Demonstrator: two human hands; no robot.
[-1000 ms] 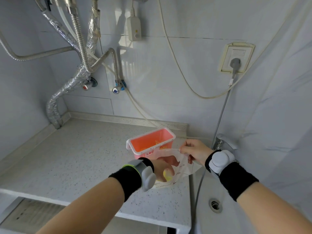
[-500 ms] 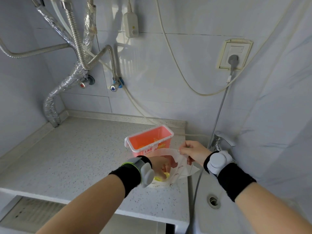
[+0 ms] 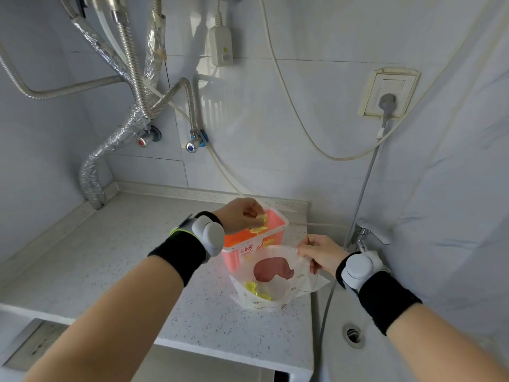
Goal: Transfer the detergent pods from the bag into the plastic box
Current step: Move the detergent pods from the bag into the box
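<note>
The left hand [image 3: 242,216] is pinching yellow pods [image 3: 261,219] over the pink plastic box [image 3: 271,237]; the right hand [image 3: 321,253] is gripping the bag [image 3: 275,277] rim on the speckled tabletop [image 3: 110,257].

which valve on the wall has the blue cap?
The right valve, on the bare corrugated hose, above the pink box. The left valve, on the foil-wrapped pipe, has red.

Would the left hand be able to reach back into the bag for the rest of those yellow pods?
Probably yes: the right hand holds the bag mouth open, nothing covers the pods, and the left hand is just above the box nearby.
</note>
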